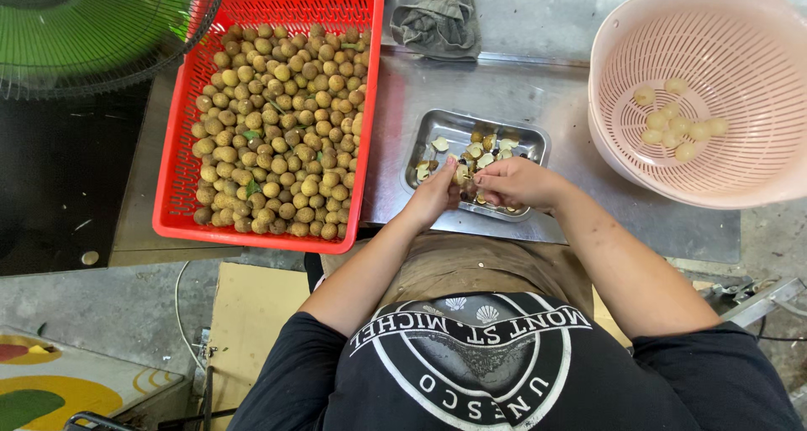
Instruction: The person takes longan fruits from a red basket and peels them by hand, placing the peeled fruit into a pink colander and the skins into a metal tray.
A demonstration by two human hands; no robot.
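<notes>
My left hand and my right hand meet over the near end of a small metal tray. Both pinch one small pale fruit between their fingertips. The tray holds bits of brown peel and dark seeds. A red plastic basket to the left is full of round brown fruits. A pink colander at the right holds several peeled, pale fruits.
The tray and basket rest on a metal table. A grey rag lies at the back. A green fan with a wire guard stands at the far left. Cardboard lies on the floor below.
</notes>
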